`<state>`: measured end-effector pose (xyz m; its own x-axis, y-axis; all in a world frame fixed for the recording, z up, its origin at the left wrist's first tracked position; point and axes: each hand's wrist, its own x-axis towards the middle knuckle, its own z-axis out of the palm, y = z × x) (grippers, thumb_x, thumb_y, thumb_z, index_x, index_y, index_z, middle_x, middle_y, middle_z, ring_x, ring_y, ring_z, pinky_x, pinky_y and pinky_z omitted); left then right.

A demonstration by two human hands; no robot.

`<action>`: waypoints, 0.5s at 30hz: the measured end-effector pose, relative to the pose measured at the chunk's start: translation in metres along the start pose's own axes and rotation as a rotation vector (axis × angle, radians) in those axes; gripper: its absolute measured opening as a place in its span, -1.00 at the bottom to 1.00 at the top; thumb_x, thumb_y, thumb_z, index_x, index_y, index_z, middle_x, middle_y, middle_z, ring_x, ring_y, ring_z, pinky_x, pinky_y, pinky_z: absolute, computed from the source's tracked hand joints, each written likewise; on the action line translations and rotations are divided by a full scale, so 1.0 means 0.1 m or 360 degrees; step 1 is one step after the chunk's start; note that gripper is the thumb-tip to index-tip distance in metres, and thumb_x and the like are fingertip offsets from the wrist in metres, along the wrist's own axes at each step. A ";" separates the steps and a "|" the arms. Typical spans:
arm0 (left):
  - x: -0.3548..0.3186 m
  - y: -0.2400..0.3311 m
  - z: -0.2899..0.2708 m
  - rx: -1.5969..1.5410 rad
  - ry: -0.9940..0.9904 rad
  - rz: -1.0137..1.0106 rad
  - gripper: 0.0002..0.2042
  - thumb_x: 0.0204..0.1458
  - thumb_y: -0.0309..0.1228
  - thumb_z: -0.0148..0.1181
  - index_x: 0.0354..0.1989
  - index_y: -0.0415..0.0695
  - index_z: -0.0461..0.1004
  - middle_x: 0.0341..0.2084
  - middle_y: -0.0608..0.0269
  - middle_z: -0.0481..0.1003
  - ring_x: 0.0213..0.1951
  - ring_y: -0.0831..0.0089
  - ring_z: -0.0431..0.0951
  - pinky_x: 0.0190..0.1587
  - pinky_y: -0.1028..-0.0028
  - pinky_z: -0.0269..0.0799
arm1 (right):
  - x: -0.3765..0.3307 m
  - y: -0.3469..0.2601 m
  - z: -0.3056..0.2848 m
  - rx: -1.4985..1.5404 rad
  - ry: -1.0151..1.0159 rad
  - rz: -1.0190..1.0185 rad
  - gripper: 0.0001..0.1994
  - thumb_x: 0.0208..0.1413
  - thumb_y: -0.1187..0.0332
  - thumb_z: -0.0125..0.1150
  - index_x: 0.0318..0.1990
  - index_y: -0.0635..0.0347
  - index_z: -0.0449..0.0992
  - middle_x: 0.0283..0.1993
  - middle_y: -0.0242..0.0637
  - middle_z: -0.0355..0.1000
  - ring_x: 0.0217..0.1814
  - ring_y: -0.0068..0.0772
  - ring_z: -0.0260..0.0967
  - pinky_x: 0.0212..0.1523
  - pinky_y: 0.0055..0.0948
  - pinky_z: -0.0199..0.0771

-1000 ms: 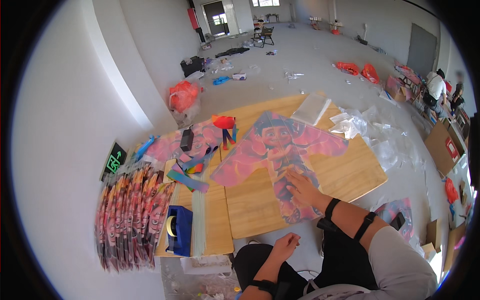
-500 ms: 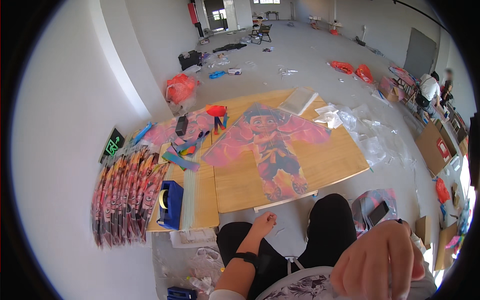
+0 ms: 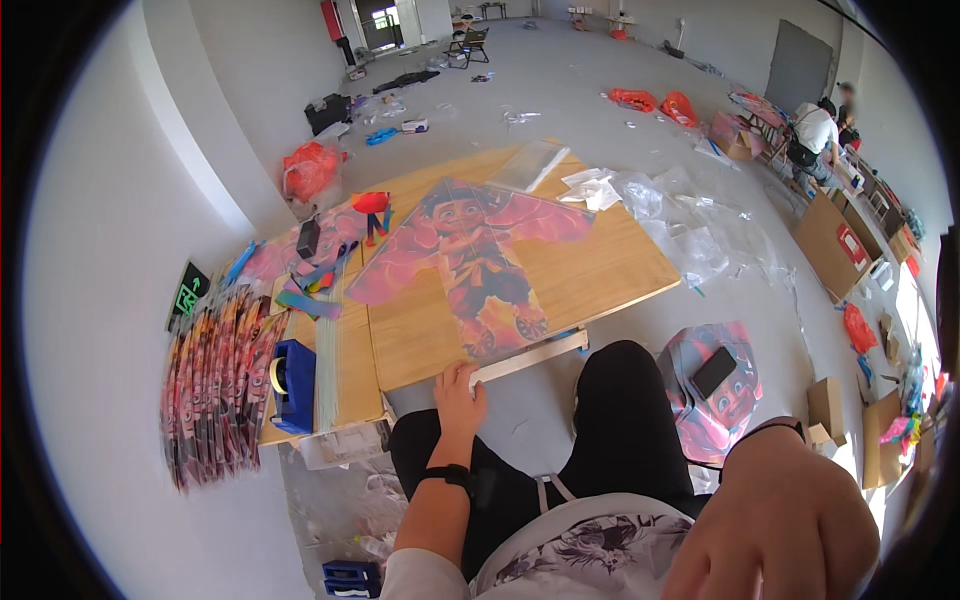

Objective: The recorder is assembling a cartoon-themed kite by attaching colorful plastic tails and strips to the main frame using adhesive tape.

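- Far left, along the wall, I see a stack of folded pink kites (image 3: 215,385) fanned out on the floor, with a blue tape dispenser (image 3: 292,385) just beside it on the board's edge.
- The cartoon kite (image 3: 465,255) lies flat and spread on the wooden board (image 3: 610,270), its tail end near the front edge, where a pale strip (image 3: 530,355) runs along just under it.
- My left hand (image 3: 460,392) rests at the near end of that strip, fingers together and curled over it; it looks like a light touch more than a firm grip.
- My right hand (image 3: 790,520) hangs close to the camera at the lower right, blurred, fingers loosely bent and holding nothing that I can see.
- A phone (image 3: 713,372) sits on another kite (image 3: 705,395) on the floor by my right knee.
- Risk, as I judge it: with only one hand on the strip, a pull could skew it or drag the kite's tail off the board; the right hand swinging down could knock the phone.
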<state>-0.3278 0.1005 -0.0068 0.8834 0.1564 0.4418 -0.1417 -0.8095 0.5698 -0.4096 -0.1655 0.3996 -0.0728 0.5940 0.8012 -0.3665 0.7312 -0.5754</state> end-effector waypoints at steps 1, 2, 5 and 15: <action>0.02 0.04 0.04 -0.0006 -0.0003 0.0012 -0.66 -0.04 -0.47 0.23 -0.02 -0.06 0.54 0.09 0.10 0.43 0.14 0.00 0.38 0.14 0.05 0.29 | -0.04 -0.03 0.00 -0.0013 0.0003 -0.0001 -0.76 0.33 0.21 0.17 -0.29 0.16 0.59 -0.17 -0.14 0.56 -0.39 -0.26 0.48 -0.43 -0.33 0.32; 0.02 0.08 0.07 0.0161 -0.0119 0.0061 -0.58 -0.02 -0.44 0.24 0.09 -0.04 0.50 0.22 0.10 0.33 0.24 0.00 0.29 0.20 0.01 0.23 | -0.08 -0.06 0.01 -0.0059 -0.0040 -0.0008 -0.78 0.33 0.22 0.17 -0.29 0.15 0.59 -0.17 -0.15 0.56 -0.38 -0.26 0.48 -0.42 -0.34 0.32; -0.01 0.10 0.16 0.0431 -0.0335 0.0095 -0.42 0.03 -0.35 0.24 0.31 -0.04 0.33 0.43 0.11 0.11 0.41 -0.01 0.10 0.31 -0.05 0.10 | -0.19 -0.15 0.00 -0.0210 -0.0179 0.0048 -0.81 0.32 0.23 0.19 -0.23 0.14 0.58 -0.15 -0.16 0.56 -0.35 -0.26 0.48 -0.39 -0.33 0.35; -0.02 0.18 0.37 0.0667 -0.0467 -0.0012 -0.25 0.14 -0.14 0.22 0.46 -0.14 0.08 0.49 0.08 0.00 0.47 -0.11 -0.01 0.35 -0.08 0.04 | -2.18 0.42 -0.80 -0.1075 0.1733 0.1234 -0.90 0.33 0.44 0.10 -0.20 0.26 0.51 -0.34 -0.31 0.47 -0.24 -0.55 0.46 -0.21 -0.54 0.47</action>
<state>-0.3159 0.0643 -0.0230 0.9804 0.0463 0.1916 0.0033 -0.9758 0.2187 -0.3347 -0.2368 0.1877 0.7764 0.6267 -0.0674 -0.0530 -0.0417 -0.9977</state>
